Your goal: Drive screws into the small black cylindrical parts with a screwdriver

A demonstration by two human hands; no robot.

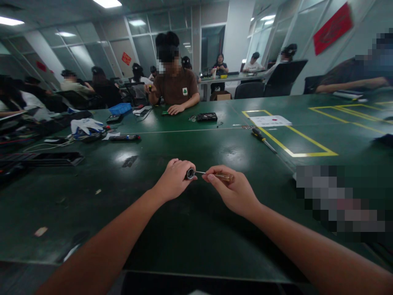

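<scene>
Head view: white sheet [260, 120], print illegible; left hand [173, 181], fingers clamped on dark cylinder [190, 173], mostly hidden; right hand [236, 189] clasps amber-handled screwdriver [225, 177], tip contact unclear.

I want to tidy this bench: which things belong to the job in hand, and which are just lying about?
In the job:
amber-handled tool, in the right hand
dark round piece, in the left hand

Apparently lying about:
black and yellow screwdriver
white gloves
white paper sheet
</scene>
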